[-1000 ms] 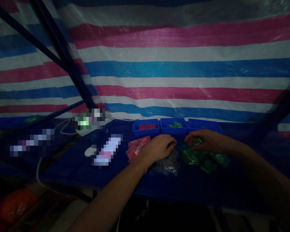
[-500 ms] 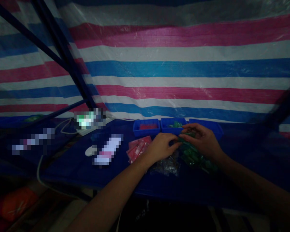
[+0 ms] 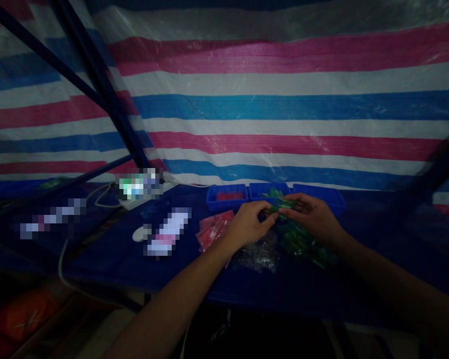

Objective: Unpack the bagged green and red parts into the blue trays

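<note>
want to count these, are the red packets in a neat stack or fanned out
Fanned out: the red packets show corners splayed at different angles on the blue table. The left forearm may hide some.

My left hand and right hand meet over the table, fingertips pinching a green packet between them. Just below my right hand lies a heap of green packets. Under my left wrist are clear packets, their contents too dark to tell, and to the left red packets lie fanned. On the far side three blue bins stand in a row: the left bin has red packets in it, the middle bin green ones, and my right hand partly hides the right bin. Further left I see a white disc beside a pixelated bright oblong, and beyond them a white strip. A striped sheet hangs at the far side.
</note>
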The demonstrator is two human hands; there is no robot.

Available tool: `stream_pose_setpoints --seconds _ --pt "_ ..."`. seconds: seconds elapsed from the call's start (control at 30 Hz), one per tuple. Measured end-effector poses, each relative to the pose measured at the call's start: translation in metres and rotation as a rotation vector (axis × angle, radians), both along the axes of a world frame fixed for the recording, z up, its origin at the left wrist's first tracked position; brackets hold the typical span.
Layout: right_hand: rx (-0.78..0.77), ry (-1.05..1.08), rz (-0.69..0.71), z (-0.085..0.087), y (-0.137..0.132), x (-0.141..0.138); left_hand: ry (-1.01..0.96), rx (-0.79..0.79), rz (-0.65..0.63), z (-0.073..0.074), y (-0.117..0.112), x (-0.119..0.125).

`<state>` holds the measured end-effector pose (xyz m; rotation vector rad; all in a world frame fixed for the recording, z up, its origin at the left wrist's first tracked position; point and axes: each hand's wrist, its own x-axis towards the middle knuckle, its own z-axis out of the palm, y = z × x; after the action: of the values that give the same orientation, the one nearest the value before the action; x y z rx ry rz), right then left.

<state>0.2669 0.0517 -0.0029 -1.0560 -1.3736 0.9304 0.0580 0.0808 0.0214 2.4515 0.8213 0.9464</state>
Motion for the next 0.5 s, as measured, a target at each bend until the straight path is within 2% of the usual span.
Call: stream_pose_setpoints --seconds 0.2,0.37,0.5 --pt "0.008 0.057 0.039 0.0011 0.0016 0.0001 -0.009 0.010 0.026 0.0026 0.0002 -0.0002" --pt "-0.022 0.103 0.026 0.0026 0.0016 -0.0010 -0.023 -0.004 0.027 0.0010 0.0017 0.0001" --pt "0.014 0.092 0.004 0.0013 0.0014 -0.0025 -0.070 -0.012 0.031 0.0003 0.0024 0.0001"
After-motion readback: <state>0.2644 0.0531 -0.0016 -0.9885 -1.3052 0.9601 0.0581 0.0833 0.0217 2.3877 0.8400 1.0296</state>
